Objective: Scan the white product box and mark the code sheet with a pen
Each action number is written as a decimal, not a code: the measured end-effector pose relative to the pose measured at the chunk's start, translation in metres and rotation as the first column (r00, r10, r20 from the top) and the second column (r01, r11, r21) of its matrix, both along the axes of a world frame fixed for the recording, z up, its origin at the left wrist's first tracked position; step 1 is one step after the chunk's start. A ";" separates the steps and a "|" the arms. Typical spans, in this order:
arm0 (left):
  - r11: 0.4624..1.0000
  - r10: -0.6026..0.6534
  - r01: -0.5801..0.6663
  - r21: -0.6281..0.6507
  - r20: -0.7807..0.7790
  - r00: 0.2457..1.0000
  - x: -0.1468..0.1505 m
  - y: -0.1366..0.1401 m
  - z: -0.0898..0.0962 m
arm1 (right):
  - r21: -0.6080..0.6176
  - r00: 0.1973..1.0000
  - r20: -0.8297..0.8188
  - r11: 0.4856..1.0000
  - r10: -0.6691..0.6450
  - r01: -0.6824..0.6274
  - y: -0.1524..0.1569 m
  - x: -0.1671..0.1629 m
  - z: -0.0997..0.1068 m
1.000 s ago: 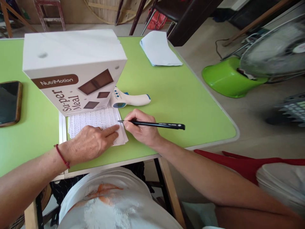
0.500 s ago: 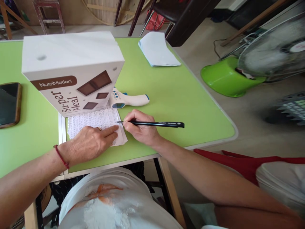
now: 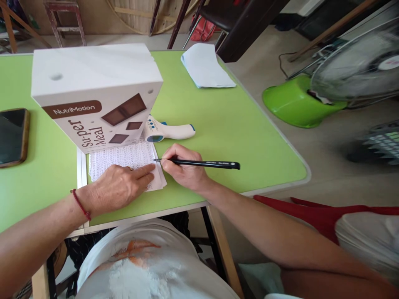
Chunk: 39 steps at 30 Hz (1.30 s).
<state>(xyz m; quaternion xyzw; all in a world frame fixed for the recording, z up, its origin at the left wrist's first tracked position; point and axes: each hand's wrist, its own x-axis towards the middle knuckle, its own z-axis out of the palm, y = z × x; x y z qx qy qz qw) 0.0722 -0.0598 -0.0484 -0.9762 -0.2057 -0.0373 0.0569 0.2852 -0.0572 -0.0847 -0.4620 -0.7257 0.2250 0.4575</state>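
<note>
A black pen point(image 3: 205, 163) is pinched in my right hand point(image 3: 183, 168), its tip at the right part of a sheet of paper point(image 3: 121, 157) covered in dense handwriting. My left hand point(image 3: 121, 187) lies flat on the lower part of that sheet, fingers stretched toward the pen tip. More sheets peek out beneath at the right edge. A white NutriMotion box point(image 3: 96, 95) stands at the top of the paper and hides its upper part. Beside the box rests a white and blue infrared thermometer point(image 3: 171, 131), just beyond my right hand.
On the green table point(image 3: 249, 141), a phone point(image 3: 13, 137) lies at the left and folded paper point(image 3: 207, 66) at the far edge. Off the table's right side are a green stool point(image 3: 296, 101) and a fan point(image 3: 358, 62). A red chair point(image 3: 311, 214) stands near my right arm.
The pen's rear end has tilted slightly downward in my right hand. My left hand stays in place on the paper.
</note>
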 end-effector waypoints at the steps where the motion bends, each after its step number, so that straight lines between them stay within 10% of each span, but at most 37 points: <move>1: 1.000 0.000 0.000 0.000 0.001 1.000 0.000 0.000 0.000 | -0.004 1.000 0.001 1.000 0.001 -0.001 0.000 0.000 0.000; 39: 1.000 -0.015 0.015 -0.010 0.023 1.000 -0.001 0.001 -0.001 | -0.024 0.999 0.011 0.999 -0.045 0.045 0.000 0.001 -0.002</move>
